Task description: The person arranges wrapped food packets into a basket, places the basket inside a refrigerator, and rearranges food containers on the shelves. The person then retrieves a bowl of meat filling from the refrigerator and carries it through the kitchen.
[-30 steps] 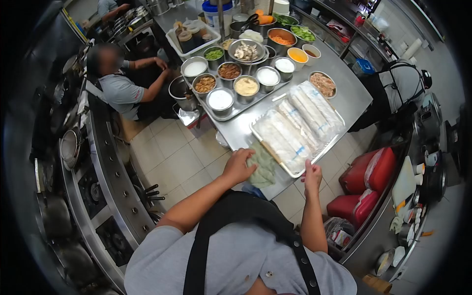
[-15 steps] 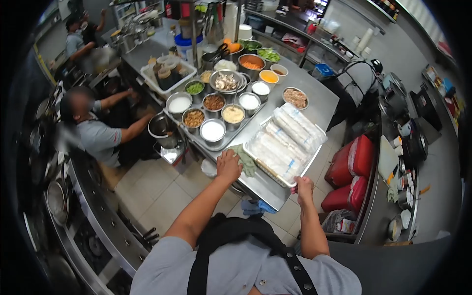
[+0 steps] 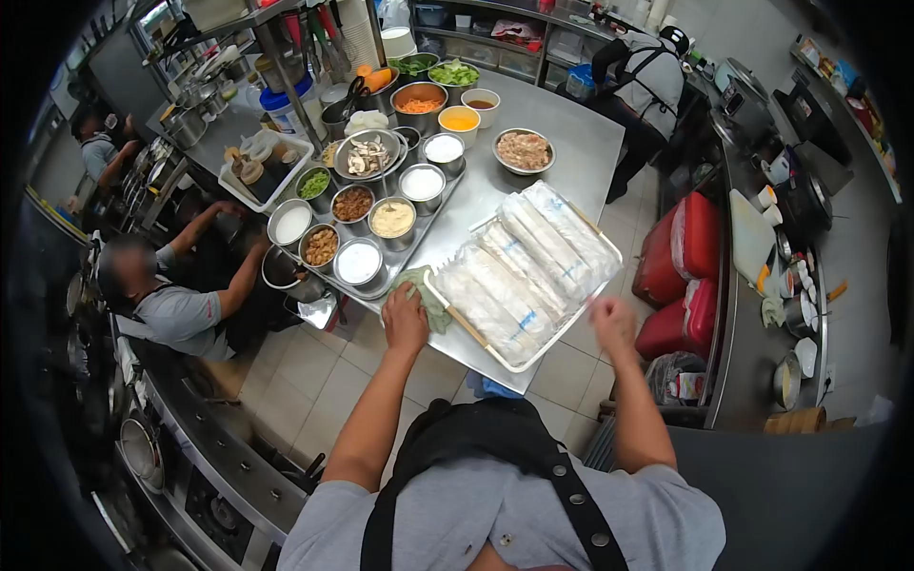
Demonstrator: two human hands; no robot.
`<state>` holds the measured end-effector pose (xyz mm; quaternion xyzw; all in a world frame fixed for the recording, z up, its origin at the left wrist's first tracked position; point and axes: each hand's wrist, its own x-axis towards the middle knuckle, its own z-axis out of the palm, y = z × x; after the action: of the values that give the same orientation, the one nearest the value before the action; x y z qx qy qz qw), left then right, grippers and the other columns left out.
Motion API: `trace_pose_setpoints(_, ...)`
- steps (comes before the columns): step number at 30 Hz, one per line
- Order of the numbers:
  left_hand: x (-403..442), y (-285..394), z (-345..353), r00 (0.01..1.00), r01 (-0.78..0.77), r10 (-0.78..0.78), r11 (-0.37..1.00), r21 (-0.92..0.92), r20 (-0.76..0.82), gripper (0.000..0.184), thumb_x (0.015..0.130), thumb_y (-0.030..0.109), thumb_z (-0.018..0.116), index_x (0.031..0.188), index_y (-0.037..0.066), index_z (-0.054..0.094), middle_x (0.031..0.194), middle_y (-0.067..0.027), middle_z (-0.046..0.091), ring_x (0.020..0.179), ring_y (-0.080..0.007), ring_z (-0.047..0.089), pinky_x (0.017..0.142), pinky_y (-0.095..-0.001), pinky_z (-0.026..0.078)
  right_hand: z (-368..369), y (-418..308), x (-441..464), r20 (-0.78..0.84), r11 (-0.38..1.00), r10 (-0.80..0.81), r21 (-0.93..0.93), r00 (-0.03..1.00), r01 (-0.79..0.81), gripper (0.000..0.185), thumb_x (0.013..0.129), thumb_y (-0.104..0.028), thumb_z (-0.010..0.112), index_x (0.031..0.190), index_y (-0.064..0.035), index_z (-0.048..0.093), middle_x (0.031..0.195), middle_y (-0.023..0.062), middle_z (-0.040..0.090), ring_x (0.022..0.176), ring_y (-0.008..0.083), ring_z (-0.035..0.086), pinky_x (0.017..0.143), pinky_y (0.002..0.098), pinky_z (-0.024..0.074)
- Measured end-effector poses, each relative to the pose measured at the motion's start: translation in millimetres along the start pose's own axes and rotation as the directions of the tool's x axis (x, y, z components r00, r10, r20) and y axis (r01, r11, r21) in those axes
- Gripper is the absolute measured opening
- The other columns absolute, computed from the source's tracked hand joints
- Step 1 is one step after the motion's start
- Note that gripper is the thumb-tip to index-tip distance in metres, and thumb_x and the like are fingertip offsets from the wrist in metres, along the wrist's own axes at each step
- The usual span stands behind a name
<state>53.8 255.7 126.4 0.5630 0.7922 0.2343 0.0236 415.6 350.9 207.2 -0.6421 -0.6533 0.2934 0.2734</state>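
Note:
My left hand (image 3: pixel 407 321) lies over a crumpled green cloth (image 3: pixel 440 310) at the near edge of the steel table, with its fingers bent onto the cloth. Just right of the cloth is a white rectangular tray (image 3: pixel 514 365) holding several long white rolls in clear plastic wrap (image 3: pixel 543 249). The tray's near corner reaches close to the table's front corner. Beyond the tray's right side, my right hand (image 3: pixel 614 326) is in the air, apart from the rim. Motion smears its fingers, and I make out nothing in it.
Metal bowls of ingredients crowd a sheet pan (image 3: pixel 433 226) on the left. A bowl of meat (image 3: pixel 524 151) stands behind the tray. Red containers (image 3: pixel 678 233) are stacked at right. One co-worker (image 3: pixel 181 309) crouches left; another person (image 3: pixel 647 81) bends over at the back right.
My right hand has come away from the tray's near right corner and moved up and outward. My left hand has shifted farther onto the green cloth. The camera view has turned.

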Motion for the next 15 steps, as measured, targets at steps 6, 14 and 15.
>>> trace_pose_setpoints(6, 22.0, 17.6, 13.2, 0.997, 0.074, -0.075, 0.997, -0.036, -0.03, 0.031, 0.083, 0.006, 0.054, 0.112, 0.004, 0.065, 0.132, -0.0128, 0.051, 0.124, -0.033, 0.043, 0.104, -0.0463, 0.03, 7.8, 46.3, 187.5, -0.115, 0.986, -0.155, -0.076, 0.981, 0.147, 0.038, 0.089, -0.037, 0.059, 0.085, 0.0006, 0.062, 0.081, 0.0163, 0.064, 0.076, 0.0253, 0.06, 0.071, 0.0367, 0.0463)
trace_pose_setpoints(14, 29.4, 31.6, 25.2, 0.974, 0.122, -0.143, 0.985, -0.126, -0.175, 0.034, 0.083, 0.001, 0.053, 0.115, 0.001, 0.063, 0.132, -0.0191, 0.048, 0.122, -0.0358, 0.044, 0.101, -0.0406, 0.036, -2.7, 72.9, 186.8, 0.255, 0.996, -0.039, 0.083, 0.966, 0.018, 0.034, 0.088, -0.034, 0.06, 0.084, -0.0005, 0.061, 0.072, 0.0071, 0.059, 0.067, 0.0157, 0.053, 0.065, 0.0328, 0.0444)
trace_pose_setpoints(15, 25.7, 37.8, 25.4, 0.955, 0.107, -0.155, 0.975, -0.193, -0.255, 0.034, 0.083, 0.0, 0.053, 0.115, 0.001, 0.062, 0.132, -0.0202, 0.047, 0.122, -0.036, 0.045, 0.1, -0.0394, 0.038, -8.9, 79.0, 176.4, 0.264, 0.991, -0.029, 0.13, 0.964, -0.006, 0.033, 0.088, -0.033, 0.06, 0.083, -0.0007, 0.061, 0.071, 0.0058, 0.058, 0.067, 0.0144, 0.052, 0.064, 0.0318, 0.044)
